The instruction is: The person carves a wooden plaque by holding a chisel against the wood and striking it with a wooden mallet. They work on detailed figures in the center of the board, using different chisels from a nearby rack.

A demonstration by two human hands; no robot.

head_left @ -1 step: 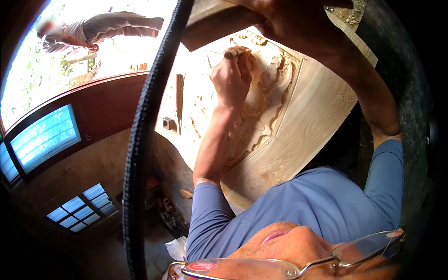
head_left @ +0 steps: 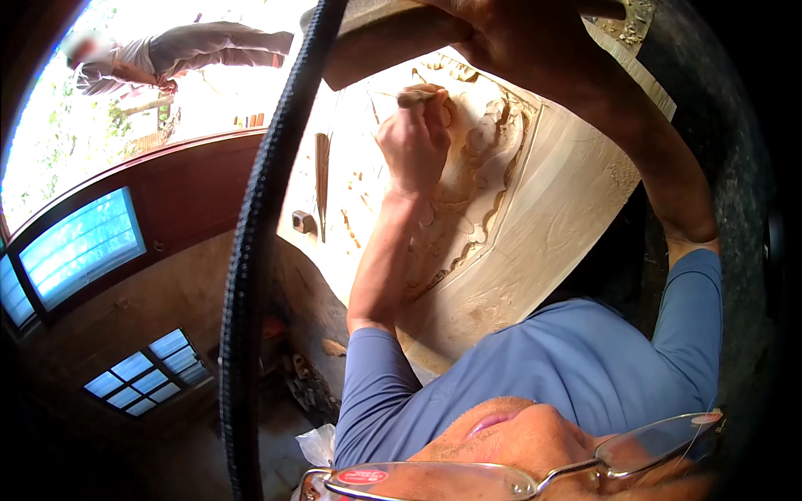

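Note:
A pale wooden panel (head_left: 576, 188) lies before me, cut in relief with curling shapes inside a straight border. Over the carved part, my left hand (head_left: 413, 149) is closed round a chisel (head_left: 420, 94). Only the rounded end of its handle shows above the fist; the blade is hidden. Higher and to the right, my right hand (head_left: 510, 37) is wrapped round a wooden mallet (head_left: 393, 50). Its blocky brown head hangs just beyond the left fist, apart from the chisel handle, and the handle's end pokes out past my right wrist. The right fingers are partly cut off by the top edge.
A small dark block (head_left: 302, 220) and a long thin dark tool (head_left: 322, 175) lie on the panel's left side. A black braided cable (head_left: 251, 250) crosses the view. Another person (head_left: 192, 50) is outside at upper left. Wood chips (head_left: 626, 29) lie at upper right.
The mallet has shifted very slightly left in my right hand's grip. The chisel handle's top has tilted a little. Both arms stay almost in place.

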